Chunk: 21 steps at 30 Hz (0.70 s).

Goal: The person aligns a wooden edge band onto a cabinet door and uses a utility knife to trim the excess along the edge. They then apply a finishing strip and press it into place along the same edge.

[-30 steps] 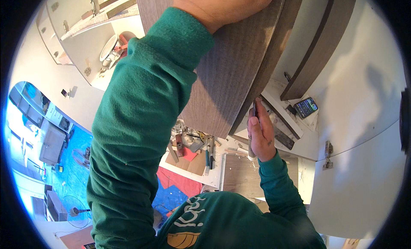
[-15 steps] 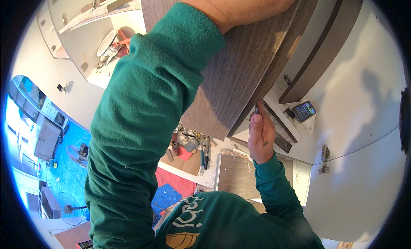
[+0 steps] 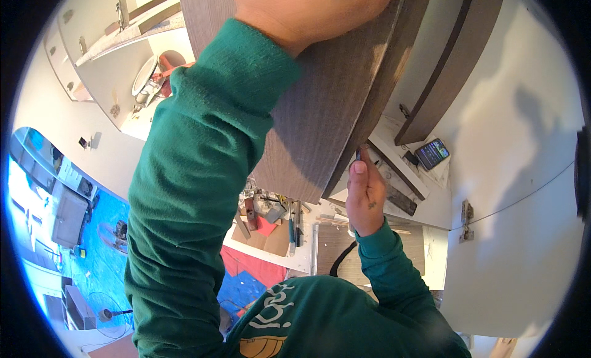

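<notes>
A brown wood-grain panel (image 3: 326,124) fills the upper middle, its long edge slanting down toward its near corner. My left hand (image 3: 320,13) reaches across to the top of the panel and lies against it; its fingers are cut off by the view's upper edge. Lower down on the right, my right hand (image 3: 365,198) is closed beside the panel's edge, thumb uppermost. Between thumb and fingers shows the tip of a small dark object, too little of it to name.
A phone (image 3: 432,153) with a lit screen lies right of my right hand, near a dark upright board (image 3: 449,69). Hand tools (image 3: 294,226) and red sandpaper-like sheets (image 3: 266,226) lie on the white worktop below. White cabinet doors (image 3: 511,259) with hinges stand at right; blue sheeting (image 3: 101,253) covers the floor at left.
The view has shifted slightly, so the panel and both hands sit a little further left. A black strap or cord now shows below my right hand. Both hands keep their places at the panel.
</notes>
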Each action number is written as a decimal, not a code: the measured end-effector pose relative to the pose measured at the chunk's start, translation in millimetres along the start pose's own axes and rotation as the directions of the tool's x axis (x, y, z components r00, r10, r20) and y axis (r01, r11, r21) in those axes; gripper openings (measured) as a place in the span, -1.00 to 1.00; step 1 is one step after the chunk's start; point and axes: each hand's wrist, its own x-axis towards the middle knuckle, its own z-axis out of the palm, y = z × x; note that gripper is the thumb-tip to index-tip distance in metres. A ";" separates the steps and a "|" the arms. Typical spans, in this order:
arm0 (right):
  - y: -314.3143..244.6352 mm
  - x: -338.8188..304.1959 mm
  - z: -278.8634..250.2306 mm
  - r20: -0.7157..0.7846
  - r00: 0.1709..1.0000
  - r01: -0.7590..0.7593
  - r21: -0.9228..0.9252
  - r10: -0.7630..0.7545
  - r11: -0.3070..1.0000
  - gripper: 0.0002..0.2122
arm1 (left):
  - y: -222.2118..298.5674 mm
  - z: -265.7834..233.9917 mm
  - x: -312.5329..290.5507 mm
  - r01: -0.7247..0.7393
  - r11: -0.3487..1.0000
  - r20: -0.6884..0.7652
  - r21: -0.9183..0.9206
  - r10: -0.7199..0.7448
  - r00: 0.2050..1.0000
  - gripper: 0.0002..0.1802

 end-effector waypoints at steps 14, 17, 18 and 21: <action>-8.0 4.9 -0.1 -0.007 1.000 -0.013 -0.007 0.013 1.000 -0.45 | -7.3 1.6 0.6 -0.078 0.997 -0.001 -0.015 0.078 0.997 -0.52; -10.8 5.1 -2.1 0.000 1.000 -0.014 -0.018 0.014 1.000 -0.47 | -2.5 -0.6 1.7 -0.075 0.997 0.016 0.016 0.075 0.997 -0.51; -13.1 5.1 -3.5 0.009 1.000 -0.029 -0.021 0.029 0.999 -0.47 | -1.8 -0.3 1.8 -0.072 0.997 0.017 0.018 0.072 0.997 -0.51; -19.4 5.2 -6.8 0.050 0.993 -0.107 -0.034 0.109 0.994 -0.48 | -1.9 -1.0 1.2 -0.050 0.998 0.034 0.036 0.049 0.998 -0.50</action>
